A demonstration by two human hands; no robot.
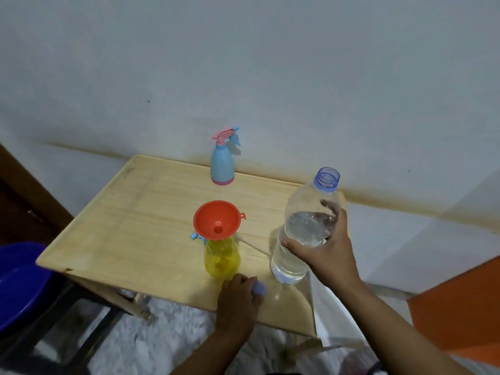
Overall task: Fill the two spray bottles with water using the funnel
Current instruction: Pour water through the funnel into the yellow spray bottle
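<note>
Funnel (216,222) hiding yellow bottle's (222,259) neck, right hand (322,250) gripping water bottle (303,231), left hand (238,299) pinching cap (258,288).

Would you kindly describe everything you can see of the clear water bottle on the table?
The clear water bottle is a large see-through plastic bottle with a bluish neck ring and an open mouth, its cap off. It looks roughly half full of water and leans slightly, its base at the wooden table near the front right edge. The right hand grips its middle, fingers wrapped round the far side. It stands apart from the yellow spray bottle to its left.
</note>
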